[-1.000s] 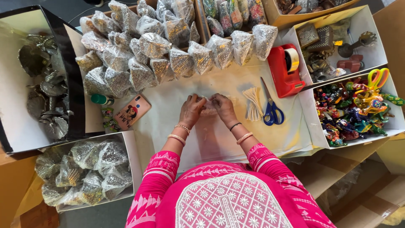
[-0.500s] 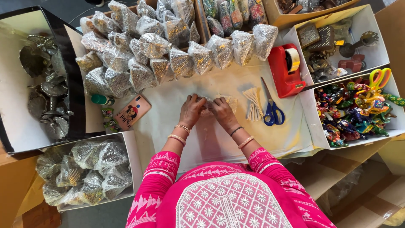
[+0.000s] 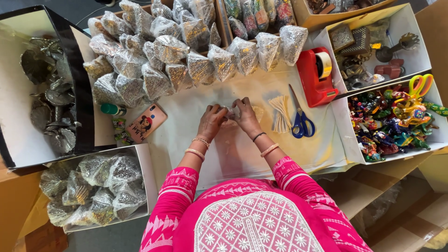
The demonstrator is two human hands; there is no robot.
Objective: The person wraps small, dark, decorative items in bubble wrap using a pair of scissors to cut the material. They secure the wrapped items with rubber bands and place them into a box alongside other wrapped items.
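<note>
Head view, looking down on a counter [image 3: 242,154] covered with white paper. Left hand [image 3: 211,122] and right hand [image 3: 246,116] meet at centre of the counter, fingers curled in and pinched together on a small clear packet [image 3: 232,112] held between them just above the paper; contents of the packet too small to make out. Both hands are closed on it, narrow, thumbs and fingertips touching the plastic. Bangles on both wrists, pink embroidered sleeves below. Just right of the right hand: a fan of pale sticks [image 3: 280,113], then blue scissors [image 3: 301,122] lying flat, blades pointing away from the person. Beyond these, a red tape dispenser [image 3: 316,77] at the counter's far right edge. Along the far side, a heap of filled bags [image 3: 186,56] with silvery contents, near the hands but apart from them. Left of the left hand: a phone [image 3: 146,122] with a pictured case, and a green-capped bottle [image 3: 113,109] beside it. Near left, a white box [image 3: 145,172] holding more filled bags. Far left, a box of metal pieces [image 3: 49,98]. Right, a box of coloured trinkets [image 3: 396,121] with yellow-handled scissors on top.
</note>
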